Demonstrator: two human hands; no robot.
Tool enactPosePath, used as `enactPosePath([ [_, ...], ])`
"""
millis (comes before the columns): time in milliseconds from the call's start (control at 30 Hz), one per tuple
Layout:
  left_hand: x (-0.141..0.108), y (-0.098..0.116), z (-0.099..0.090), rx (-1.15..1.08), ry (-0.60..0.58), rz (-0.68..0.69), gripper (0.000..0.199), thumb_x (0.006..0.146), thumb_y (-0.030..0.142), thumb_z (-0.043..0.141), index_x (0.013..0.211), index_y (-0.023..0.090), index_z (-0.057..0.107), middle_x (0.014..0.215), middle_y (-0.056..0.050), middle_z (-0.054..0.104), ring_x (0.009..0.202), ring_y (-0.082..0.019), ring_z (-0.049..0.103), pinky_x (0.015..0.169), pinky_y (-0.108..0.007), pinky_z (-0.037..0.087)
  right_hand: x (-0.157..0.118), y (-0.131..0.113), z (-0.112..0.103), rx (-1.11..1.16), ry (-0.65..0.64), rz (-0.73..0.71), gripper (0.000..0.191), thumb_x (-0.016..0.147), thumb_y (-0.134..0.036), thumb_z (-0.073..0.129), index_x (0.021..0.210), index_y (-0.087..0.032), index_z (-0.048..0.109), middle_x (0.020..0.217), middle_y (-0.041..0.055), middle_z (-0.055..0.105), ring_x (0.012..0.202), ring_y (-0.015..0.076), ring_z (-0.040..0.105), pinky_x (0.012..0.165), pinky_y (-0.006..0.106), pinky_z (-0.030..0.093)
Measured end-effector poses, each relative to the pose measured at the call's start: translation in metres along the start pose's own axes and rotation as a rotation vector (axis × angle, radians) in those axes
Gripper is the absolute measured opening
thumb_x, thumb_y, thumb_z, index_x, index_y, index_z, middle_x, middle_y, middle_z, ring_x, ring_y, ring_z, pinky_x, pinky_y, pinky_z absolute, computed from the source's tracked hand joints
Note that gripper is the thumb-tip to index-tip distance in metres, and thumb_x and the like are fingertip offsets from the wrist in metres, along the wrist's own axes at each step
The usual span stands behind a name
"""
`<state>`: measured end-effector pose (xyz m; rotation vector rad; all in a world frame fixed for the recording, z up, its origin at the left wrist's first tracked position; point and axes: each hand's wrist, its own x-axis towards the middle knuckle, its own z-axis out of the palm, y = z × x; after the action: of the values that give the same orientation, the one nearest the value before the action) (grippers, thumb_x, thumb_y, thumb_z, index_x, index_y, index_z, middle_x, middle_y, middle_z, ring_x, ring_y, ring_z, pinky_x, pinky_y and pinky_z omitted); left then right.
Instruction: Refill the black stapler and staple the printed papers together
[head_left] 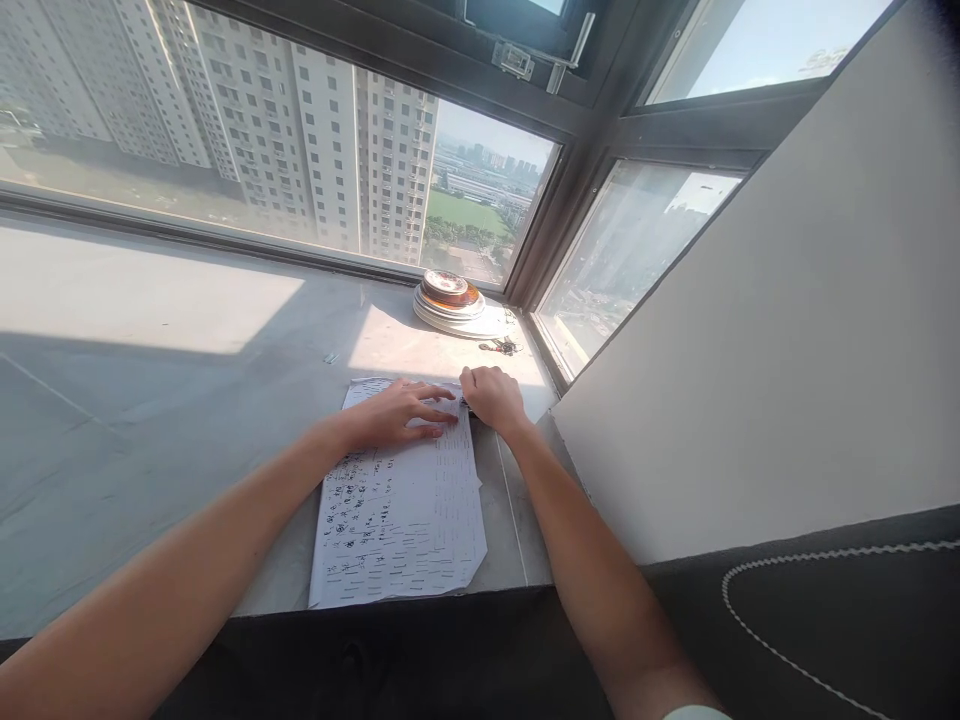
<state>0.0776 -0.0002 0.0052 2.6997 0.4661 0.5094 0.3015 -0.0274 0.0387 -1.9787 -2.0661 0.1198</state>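
Observation:
Sheets of white paper with handwriting and short dashes lie on the window sill, reaching its front edge. My left hand rests on the upper part of the paper, palm down with its fingers spread. At the paper's upper right edge, my right hand is closed around a small dark object, mostly hidden by the fingers; what it is cannot be made out. The fingertips of both hands are close together but apart.
A stack of round dishes or lids stands by the window corner, with a small tangled item in front. A tiny scrap lies on the sill. A white wall rises at right, near a beaded cord.

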Motion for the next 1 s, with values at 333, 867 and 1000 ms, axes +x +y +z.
enactPosePath([
  [333,0.0017,0.0001,0.0027,0.092,-0.03,0.019,0.039,0.104,0.04,0.056,0.141,0.046,0.064,0.157,0.001,0.055,0.133,-0.031,0.056,0.11,-0.051,0.035,0.0012,0.0011,-0.002,-0.07,-0.045,-0.034,0.051,0.107,-0.035,0.033,0.076,-0.018,0.07,0.076,0.0106,0.065,0.068,0.0204,0.052,0.064,0.031,0.031],
  [867,0.0032,0.0044,0.0048,0.097,-0.004,0.008,0.041,0.103,0.04,0.056,0.143,0.045,0.063,0.156,0.0,0.056,0.131,-0.03,0.056,0.111,-0.052,0.034,-0.0007,-0.0079,-0.0014,-0.165,-0.073,-0.047,0.051,0.107,-0.035,0.034,0.085,-0.016,0.076,0.085,0.0129,0.071,0.077,0.0239,0.061,0.073,0.034,0.04],
  [1000,0.0033,0.0042,0.005,0.1,-0.011,0.002,0.041,0.103,0.041,0.057,0.143,0.045,0.063,0.157,0.0,0.055,0.133,-0.031,0.055,0.112,-0.053,0.034,-0.0011,-0.008,-0.0017,-0.164,-0.069,-0.052,0.052,0.107,-0.035,0.033,0.083,-0.016,0.075,0.085,0.0125,0.071,0.075,0.0239,0.062,0.072,0.034,0.04],
])
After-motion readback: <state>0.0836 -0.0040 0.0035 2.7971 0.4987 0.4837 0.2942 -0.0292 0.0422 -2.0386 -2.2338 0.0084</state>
